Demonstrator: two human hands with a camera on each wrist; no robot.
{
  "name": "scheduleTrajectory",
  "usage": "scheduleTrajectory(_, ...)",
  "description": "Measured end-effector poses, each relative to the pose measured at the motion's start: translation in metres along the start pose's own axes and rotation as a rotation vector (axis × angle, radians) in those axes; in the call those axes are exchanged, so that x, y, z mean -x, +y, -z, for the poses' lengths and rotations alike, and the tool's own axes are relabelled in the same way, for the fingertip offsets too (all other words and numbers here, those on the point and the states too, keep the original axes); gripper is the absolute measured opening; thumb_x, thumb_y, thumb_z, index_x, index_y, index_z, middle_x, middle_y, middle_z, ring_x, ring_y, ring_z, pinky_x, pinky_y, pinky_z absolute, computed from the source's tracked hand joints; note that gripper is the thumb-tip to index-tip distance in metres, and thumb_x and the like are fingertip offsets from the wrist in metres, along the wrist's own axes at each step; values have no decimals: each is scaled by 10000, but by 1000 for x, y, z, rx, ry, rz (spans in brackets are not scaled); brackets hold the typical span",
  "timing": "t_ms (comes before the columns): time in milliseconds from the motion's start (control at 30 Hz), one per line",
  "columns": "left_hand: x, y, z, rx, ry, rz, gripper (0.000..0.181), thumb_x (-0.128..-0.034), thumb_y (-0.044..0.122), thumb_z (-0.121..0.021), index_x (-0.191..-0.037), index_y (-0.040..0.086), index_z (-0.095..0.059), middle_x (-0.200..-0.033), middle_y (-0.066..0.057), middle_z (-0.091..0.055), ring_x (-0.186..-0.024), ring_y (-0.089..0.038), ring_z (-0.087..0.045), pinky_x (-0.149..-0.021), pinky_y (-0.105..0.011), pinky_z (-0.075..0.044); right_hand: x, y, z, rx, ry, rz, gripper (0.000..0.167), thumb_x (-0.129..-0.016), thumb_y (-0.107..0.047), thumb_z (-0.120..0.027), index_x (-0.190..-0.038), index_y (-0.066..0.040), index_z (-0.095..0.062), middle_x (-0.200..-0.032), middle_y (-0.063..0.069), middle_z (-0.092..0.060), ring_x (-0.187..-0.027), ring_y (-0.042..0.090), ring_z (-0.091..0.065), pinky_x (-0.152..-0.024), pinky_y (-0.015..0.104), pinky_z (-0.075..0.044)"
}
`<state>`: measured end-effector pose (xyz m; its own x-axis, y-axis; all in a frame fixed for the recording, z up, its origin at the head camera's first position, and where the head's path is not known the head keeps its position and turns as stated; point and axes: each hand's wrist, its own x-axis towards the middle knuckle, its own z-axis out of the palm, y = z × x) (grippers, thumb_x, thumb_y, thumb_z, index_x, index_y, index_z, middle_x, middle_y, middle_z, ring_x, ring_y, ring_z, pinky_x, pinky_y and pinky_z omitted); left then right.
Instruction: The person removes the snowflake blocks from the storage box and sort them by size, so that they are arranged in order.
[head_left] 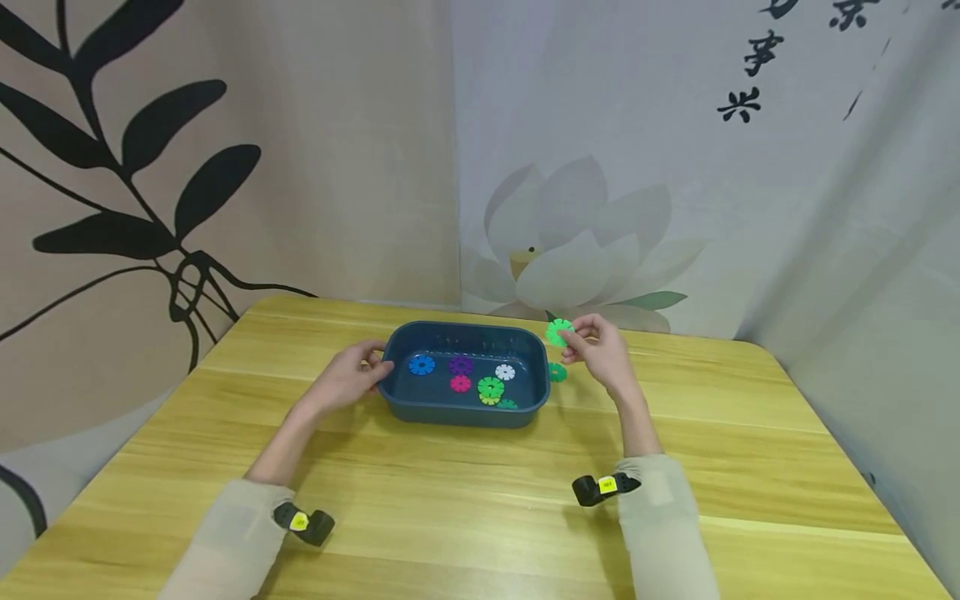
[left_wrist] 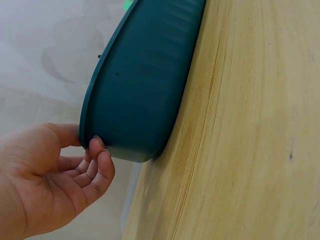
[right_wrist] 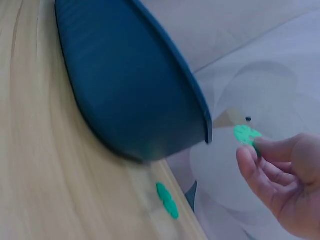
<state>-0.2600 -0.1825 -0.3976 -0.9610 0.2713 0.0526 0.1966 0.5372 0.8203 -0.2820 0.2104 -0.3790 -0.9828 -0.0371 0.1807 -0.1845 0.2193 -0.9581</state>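
A dark blue plastic basin stands on the table, with several notched flower-shaped discs lying inside, among them a blue disc, a purple disc and a white disc. My left hand pinches the basin's left rim between thumb and fingers, as the left wrist view also shows. Just right of the basin and above the table, my right hand pinches a light green notched disc between thumb and fingertips. Below it, a darker green disc lies on the table beside the basin's right end.
The wooden table ends at a curtain printed with leaves, a lotus and characters. A black camera is strapped to the left wrist, another black camera to the right. More curtain hangs along the right side.
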Motion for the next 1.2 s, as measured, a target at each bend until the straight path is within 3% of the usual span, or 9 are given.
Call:
scheduleTrajectory(200, 1, 0, 0, 2, 1, 4, 470, -1040, 94, -554, -1439, -113, -417, -921, -138, -574, -727, -285, -614, -572, -258, -460, 2, 14, 10, 114, 4, -54, 259, -996, -21, -623, -1180, 129, -519, -964, 205, -608, -705, 216, -704, -781, 449, -590)
scheduleTrajectory(367, 0, 0, 0, 7, -1, 1, 474, -1041, 96, -552, -1441, -116, -412, -916, -128, -567, -732, -290, -611, -567, -253, -448, 4, 24, 17, 177, -12, -105, 288, -1008, -26, -601, -1221, 141, -503, -999, 225, -613, -777, 296, -728, -781, 410, -592)
scheduleTrajectory(800, 1, 2, 0, 3, -13, 10, 467, -1049, 109, -543, -1444, -103, -412, -930, -126, -560, -752, -328, -612, -576, -264, -449, 5, 41, 30, 329, 14, -260, 272, -978, -12, -634, -1180, 141, -535, -885, 192, -673, -611, 146, -681, -639, 282, -579)
scheduleTrajectory(1200, 1, 1, -1, 3, -8, 9, 465, -1045, 109, -550, -1438, -104, -421, -915, -121, -563, -732, -316, -608, -562, -256, -435, 7, 49, 30, 423, 34, -277, 228, -948, -51, -696, -1073, 103, -583, -720, 119, -663, -527, 111, -593, -526, 215, -504)
